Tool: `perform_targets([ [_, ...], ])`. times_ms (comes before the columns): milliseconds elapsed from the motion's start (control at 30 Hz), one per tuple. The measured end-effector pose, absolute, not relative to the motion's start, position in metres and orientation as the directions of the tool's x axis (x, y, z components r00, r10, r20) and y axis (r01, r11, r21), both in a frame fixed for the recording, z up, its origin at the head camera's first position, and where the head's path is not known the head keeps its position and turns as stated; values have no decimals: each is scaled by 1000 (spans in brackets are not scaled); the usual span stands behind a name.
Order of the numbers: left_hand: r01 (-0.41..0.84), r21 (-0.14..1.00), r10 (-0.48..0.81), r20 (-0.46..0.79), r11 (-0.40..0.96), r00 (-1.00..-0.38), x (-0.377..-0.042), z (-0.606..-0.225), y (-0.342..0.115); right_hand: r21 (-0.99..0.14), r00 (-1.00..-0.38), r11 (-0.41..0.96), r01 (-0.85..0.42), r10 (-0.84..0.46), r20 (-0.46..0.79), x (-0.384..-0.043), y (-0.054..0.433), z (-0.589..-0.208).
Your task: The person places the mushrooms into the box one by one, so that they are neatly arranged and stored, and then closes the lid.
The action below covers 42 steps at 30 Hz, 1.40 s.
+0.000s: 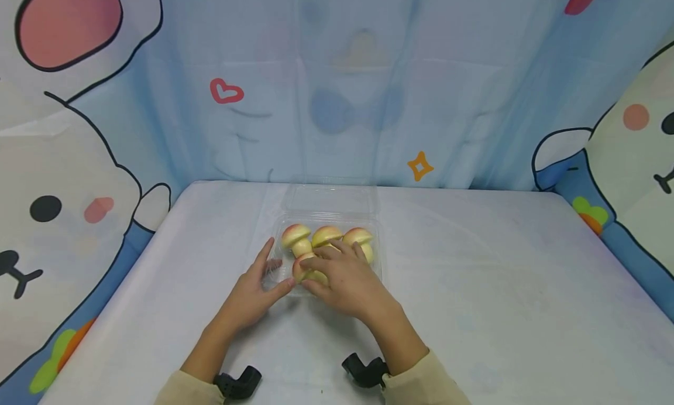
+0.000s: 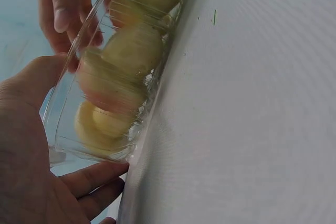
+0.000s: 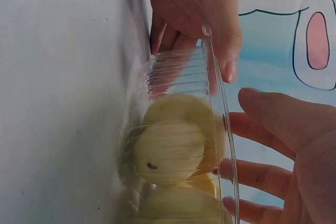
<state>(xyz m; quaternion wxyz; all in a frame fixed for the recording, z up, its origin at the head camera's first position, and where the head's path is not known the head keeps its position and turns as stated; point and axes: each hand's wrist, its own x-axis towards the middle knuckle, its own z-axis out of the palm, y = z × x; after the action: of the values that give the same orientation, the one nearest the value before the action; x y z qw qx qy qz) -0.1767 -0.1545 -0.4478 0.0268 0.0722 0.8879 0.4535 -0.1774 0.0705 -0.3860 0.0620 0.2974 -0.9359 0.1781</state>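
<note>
Several yellow mushroom-shaped pieces with pinkish caps lie in a clear plastic box [image 1: 284, 220]. Three of them, including the left mushroom-shaped piece [image 1: 296, 236], form the back row; a front mushroom-shaped piece [image 1: 300, 269] is partly covered by the right hand. My left hand [image 1: 251, 297] spans the box's front left corner, thumb at the near rim and fingers spread along the left wall. Over the box, my right hand [image 1: 347, 282] reaches down with its fingertips at the front piece. Its thumb [image 3: 257, 100] stands apart from the pieces in the right wrist view.
The box's clear lid [image 1: 332, 199] is raised behind it, toward the table's back edge. A white cloth covers the table [image 1: 500, 288]. Printed curtains [image 1: 453, 89] hang behind and at both sides. Black wrist-worn devices [image 1: 239, 383] sit at both cuffs.
</note>
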Motion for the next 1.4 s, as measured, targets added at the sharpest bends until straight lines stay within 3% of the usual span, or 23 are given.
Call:
perform_targets([
  [800, 109, 801, 153, 22, 589, -988, -174, -446, -154, -501, -924, 778, -380, -342, 169, -194, 124, -369],
  [1133, 109, 800, 150, 24, 590, -988, -173, -449, -153, -684, -971, 689, -239, -180, 158, -212, 152, -388],
  [1400, 116, 797, 146, 35, 593, -989, -173, -449, -152, -793, -991, 597, -125, -119, 66, -226, 168, -402],
])
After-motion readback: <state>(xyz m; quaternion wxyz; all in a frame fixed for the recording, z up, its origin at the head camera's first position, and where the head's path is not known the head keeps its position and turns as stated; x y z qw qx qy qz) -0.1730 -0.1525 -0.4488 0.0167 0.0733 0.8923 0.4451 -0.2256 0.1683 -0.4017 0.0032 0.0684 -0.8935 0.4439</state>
